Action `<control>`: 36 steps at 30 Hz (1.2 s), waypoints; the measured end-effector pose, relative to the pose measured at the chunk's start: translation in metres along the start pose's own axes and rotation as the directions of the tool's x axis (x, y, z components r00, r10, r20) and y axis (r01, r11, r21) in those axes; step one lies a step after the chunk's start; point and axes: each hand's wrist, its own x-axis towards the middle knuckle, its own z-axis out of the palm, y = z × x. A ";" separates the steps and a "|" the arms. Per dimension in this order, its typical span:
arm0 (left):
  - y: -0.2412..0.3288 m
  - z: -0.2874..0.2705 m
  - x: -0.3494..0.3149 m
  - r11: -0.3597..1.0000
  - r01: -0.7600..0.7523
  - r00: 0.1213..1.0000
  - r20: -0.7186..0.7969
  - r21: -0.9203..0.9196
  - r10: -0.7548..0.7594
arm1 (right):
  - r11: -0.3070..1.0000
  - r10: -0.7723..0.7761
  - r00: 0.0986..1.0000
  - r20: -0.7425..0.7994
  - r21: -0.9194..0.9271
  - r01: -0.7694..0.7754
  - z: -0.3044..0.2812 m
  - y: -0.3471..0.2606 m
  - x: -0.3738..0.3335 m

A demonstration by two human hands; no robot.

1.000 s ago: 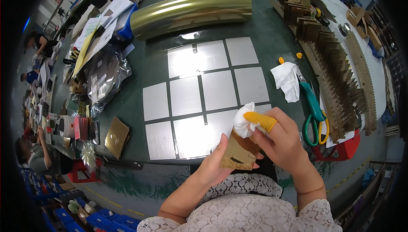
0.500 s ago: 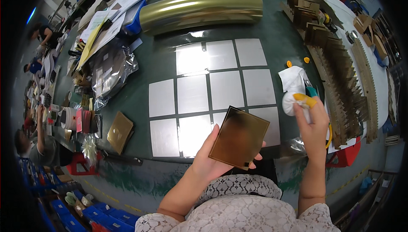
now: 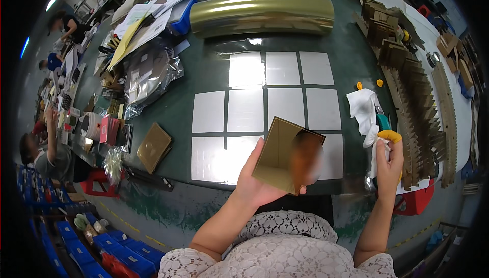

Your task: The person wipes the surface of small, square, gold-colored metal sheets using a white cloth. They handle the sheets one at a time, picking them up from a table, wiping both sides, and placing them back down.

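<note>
My left hand (image 3: 258, 183) grips a gold, mirror-like square plate (image 3: 277, 145) by its lower left edge, tilted over the table's near edge. Reflections show on its shiny surface. Off to the right, my right hand (image 3: 389, 163) is closed on a white cloth (image 3: 362, 109), which trails away onto the table. A yellow band or cover (image 3: 390, 136) wraps about the fingertips there. Just beyond lies a teal-handled tool (image 3: 383, 122), partly hidden. Several square white sheets (image 3: 286, 109) lie in rows on the green table, the nearest ones partly covered by the plate.
A gold film roll (image 3: 262, 16) lies across the far side. More gold plates (image 3: 154, 148) are stacked at left, near a clear plastic bag (image 3: 153, 77). Serrated brown racks (image 3: 407, 100) line the right. Two small orange pieces (image 3: 359, 85) sit near the cloth. Other people work far left.
My right hand has moved lower and slightly right, drawing out the bunched cloth. The gold plate has turned a little in my left hand. The whole view has shifted slightly.
</note>
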 end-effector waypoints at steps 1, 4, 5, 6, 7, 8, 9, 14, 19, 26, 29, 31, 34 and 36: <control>0.000 0.001 0.000 1.000 -0.009 0.999 -0.037 -0.008 0.009 | 1.000 0.022 1.000 0.001 0.017 -0.022 0.000 0.001 0.000; 0.002 0.001 0.002 1.000 -0.005 1.000 -0.010 0.009 0.005 | 0.995 0.097 0.995 0.013 0.021 -0.097 -0.002 0.012 -0.003; 0.003 0.001 0.003 1.000 -0.010 1.000 0.011 0.005 0.010 | 0.992 0.123 0.992 0.018 0.014 -0.124 -0.003 0.014 -0.003; 0.003 0.000 0.004 1.000 -0.017 0.999 0.030 0.000 0.017 | 0.985 0.067 0.998 0.014 -0.160 -0.064 -0.001 0.014 -0.003; 0.003 0.000 0.005 1.000 -0.023 0.999 0.049 -0.005 0.024 | 0.945 0.010 1.000 0.021 -0.328 -0.003 0.001 0.014 -0.004; 0.003 0.000 0.006 1.000 -0.028 0.998 0.048 -0.008 0.029 | 0.872 -0.045 0.998 0.036 -0.486 0.057 0.002 0.013 -0.004; 0.004 0.000 0.006 0.999 -0.033 0.998 0.046 -0.012 0.034 | 0.860 -0.066 0.997 0.034 -0.504 0.075 0.002 0.012 -0.005; 0.006 0.000 0.006 0.998 -0.059 0.998 0.034 -0.018 0.060 | 0.794 -0.223 0.972 0.075 -0.565 0.226 -0.003 0.008 -0.005; 0.006 0.001 0.006 0.996 -0.085 0.996 0.004 -0.008 0.085 | 0.852 -0.258 0.966 -0.006 -0.473 0.225 -0.002 -0.012 -0.007; 0.003 -0.001 0.005 0.993 -0.115 0.990 -0.075 0.040 0.118 | 0.893 -0.383 0.883 0.270 -0.134 0.429 0.016 -0.053 -0.020; 0.000 0.002 0.006 0.995 -0.100 0.991 -0.082 0.029 0.102 | 0.897 -0.365 0.826 0.430 -0.075 0.435 0.032 -0.076 -0.025; -0.001 0.002 0.007 0.995 -0.096 0.994 -0.055 0.033 0.098 | 0.864 -0.397 0.780 0.484 -0.091 0.496 0.042 -0.086 -0.021; -0.012 0.024 0.005 0.925 -0.058 0.945 -0.278 0.376 0.172 | 0.810 -0.456 0.715 0.530 -0.086 0.580 0.055 -0.096 -0.018; -0.016 0.029 0.001 0.825 0.023 0.934 -0.306 0.565 0.183 | 0.803 -0.474 0.686 0.551 -0.048 0.593 0.061 -0.099 -0.017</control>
